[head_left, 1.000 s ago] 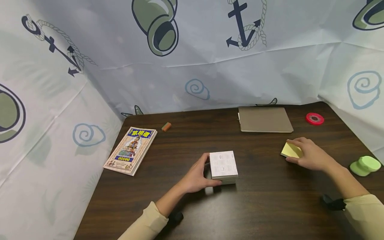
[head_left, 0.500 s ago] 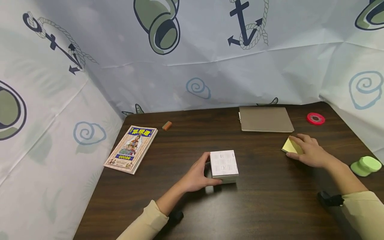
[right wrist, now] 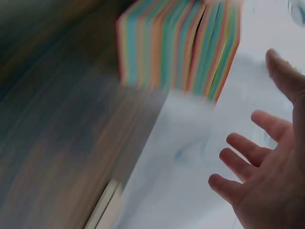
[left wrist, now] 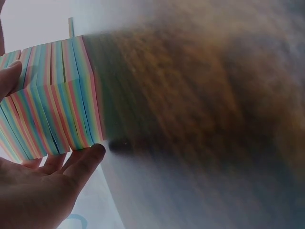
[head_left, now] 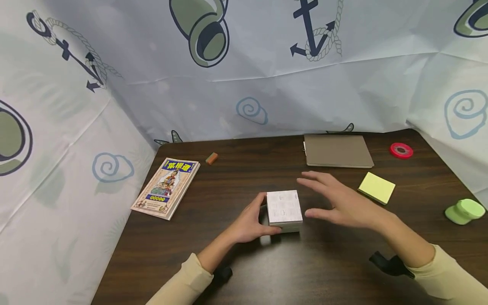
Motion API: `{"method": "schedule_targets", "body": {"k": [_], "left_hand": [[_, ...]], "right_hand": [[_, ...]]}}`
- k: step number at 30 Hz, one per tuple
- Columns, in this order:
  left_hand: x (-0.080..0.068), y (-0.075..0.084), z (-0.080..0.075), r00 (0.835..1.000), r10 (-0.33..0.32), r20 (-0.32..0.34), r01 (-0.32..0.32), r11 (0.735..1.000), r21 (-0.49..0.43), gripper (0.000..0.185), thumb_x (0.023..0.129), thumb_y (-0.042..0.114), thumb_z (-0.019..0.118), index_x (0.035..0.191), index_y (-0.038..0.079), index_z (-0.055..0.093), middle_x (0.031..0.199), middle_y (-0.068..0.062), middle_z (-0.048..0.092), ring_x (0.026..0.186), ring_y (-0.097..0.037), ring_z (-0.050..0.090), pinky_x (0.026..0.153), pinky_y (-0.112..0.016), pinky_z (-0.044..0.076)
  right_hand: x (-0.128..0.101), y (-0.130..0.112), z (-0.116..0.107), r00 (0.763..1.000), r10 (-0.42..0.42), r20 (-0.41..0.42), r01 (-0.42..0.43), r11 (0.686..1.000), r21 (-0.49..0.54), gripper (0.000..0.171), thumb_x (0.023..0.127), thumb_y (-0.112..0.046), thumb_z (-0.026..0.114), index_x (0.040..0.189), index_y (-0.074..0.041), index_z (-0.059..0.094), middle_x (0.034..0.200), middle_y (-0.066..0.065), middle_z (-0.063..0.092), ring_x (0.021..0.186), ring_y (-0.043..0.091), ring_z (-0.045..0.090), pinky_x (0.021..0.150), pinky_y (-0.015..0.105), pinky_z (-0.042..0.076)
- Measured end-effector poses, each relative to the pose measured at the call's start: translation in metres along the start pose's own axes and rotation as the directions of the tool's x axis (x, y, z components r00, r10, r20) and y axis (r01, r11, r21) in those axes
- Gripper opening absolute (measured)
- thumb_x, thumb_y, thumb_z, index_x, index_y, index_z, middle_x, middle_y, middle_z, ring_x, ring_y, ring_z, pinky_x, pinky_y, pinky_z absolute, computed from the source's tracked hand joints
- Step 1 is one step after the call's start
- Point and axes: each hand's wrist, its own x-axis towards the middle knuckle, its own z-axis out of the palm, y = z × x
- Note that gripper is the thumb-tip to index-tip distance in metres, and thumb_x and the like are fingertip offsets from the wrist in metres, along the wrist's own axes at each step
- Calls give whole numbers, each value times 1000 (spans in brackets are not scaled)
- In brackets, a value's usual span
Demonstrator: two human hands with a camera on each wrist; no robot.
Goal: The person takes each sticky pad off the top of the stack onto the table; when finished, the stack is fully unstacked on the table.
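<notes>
A block-shaped stack of coloured paper pads [head_left: 284, 206] stands near the middle of the table, its top white with faint print. Striped rainbow edges of the stack [left wrist: 57, 105] show in both wrist views. My left hand [head_left: 251, 224] grips the stack from its left, thumb at the near side and fingers around the far left side. My right hand [head_left: 341, 203] hovers to the right of the stack, fingers spread and thumb apart, holding nothing. Behind it on the right lies a yellow sticky note pad [head_left: 376, 187], flat on the table.
A book with an illustrated cover [head_left: 165, 188] lies on the left, and a small orange-and-green eraser [head_left: 211, 158] behind it. Toward the back right are a grey-brown flat notebook [head_left: 338, 151] and a red ring-shaped roll [head_left: 401, 150]. A light green object [head_left: 464, 211] sits at the right edge.
My right hand has let go of the yellow sticky note pad and moved left toward the paper stack. The left hand keeps its grip in the same place.
</notes>
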Motion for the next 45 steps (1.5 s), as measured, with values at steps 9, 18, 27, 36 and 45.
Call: {"method": "schedule_targets", "body": {"k": [9, 18, 27, 36, 45], "left_hand": [[-1, -1, -3, 999, 30, 24, -29, 1000, -5, 86, 73, 28, 88, 141, 21, 36, 138, 3, 48, 127, -13, 44, 106, -43, 35], [-1, -1, -4, 999, 26, 19, -26, 999, -20, 84, 73, 31, 88, 139, 25, 37, 137, 5, 48, 122, -13, 46, 104, -44, 37], [0, 0, -4, 1000, 24, 15, -24, 1000, -11, 86, 72, 30, 88, 140, 25, 36, 135, 5, 48, 120, -13, 47, 103, -43, 37], [1, 2, -3, 999, 34, 17, -33, 998, -45, 86, 71, 25, 90, 140, 15, 38, 131, 4, 50, 120, -13, 48, 103, -46, 38], [2, 2, -2, 1000, 1, 6, -1, 1000, -8, 89, 70, 25, 90, 141, 18, 38, 132, 6, 50, 120, -13, 48, 102, -41, 38]], "right_hand": [[36, -37, 33, 981, -159, 113, 162, 987, -16, 87, 82, -55, 73, 152, -19, 35, 156, 3, 32, 141, 25, 31, 113, 48, 24], [43, -36, 39, 982, -151, 114, 159, 985, -69, 82, 80, -49, 78, 149, -21, 43, 139, 0, 48, 123, 18, 46, 98, 44, 41], [43, -36, 32, 983, -136, 124, 148, 985, -92, 78, 80, -44, 80, 147, -24, 45, 134, -5, 49, 114, 14, 47, 89, 38, 45], [33, -18, 1, 997, -54, 50, 57, 997, -50, 80, 79, -43, 81, 148, -24, 44, 135, -2, 49, 114, 15, 50, 89, 40, 47], [13, 56, -21, 988, 146, -49, -150, 985, -85, 77, 79, -37, 82, 144, -13, 48, 129, 10, 52, 114, 28, 50, 88, 49, 42]]}}
